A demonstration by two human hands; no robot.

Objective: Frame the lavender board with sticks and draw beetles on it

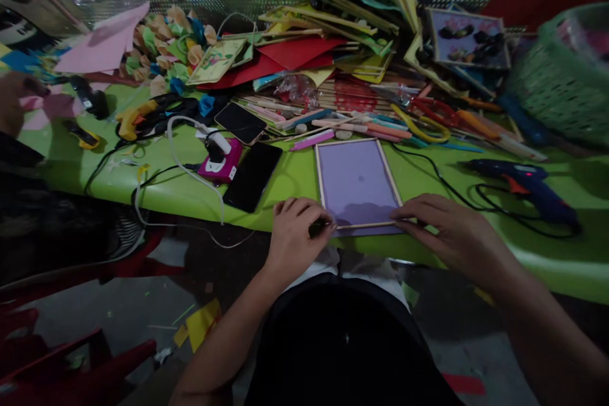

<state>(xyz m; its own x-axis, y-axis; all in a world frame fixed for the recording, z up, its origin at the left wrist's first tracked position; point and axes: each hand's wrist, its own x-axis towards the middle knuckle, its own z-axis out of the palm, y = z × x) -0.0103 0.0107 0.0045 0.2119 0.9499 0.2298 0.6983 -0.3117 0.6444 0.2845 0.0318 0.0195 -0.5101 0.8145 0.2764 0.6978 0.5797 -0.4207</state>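
A sheet of purple paper, edged with thin wooden sticks, lies on the green table in front of me. Along its near side runs one wooden stick, with a strip of purple paper showing below it. My left hand is closed in a pinch at the left end of this stick, by the near left corner. At the other end, my right hand pinches the stick between thumb and fingers. The exact contact of the left fingertips is partly hidden.
A hot glue gun with a lit red light lies to the right, its cord looping leftward. Left are a phone and a magenta power adapter. Craft sticks, pens and scissors crowd the back. Another person's hand is at far left.
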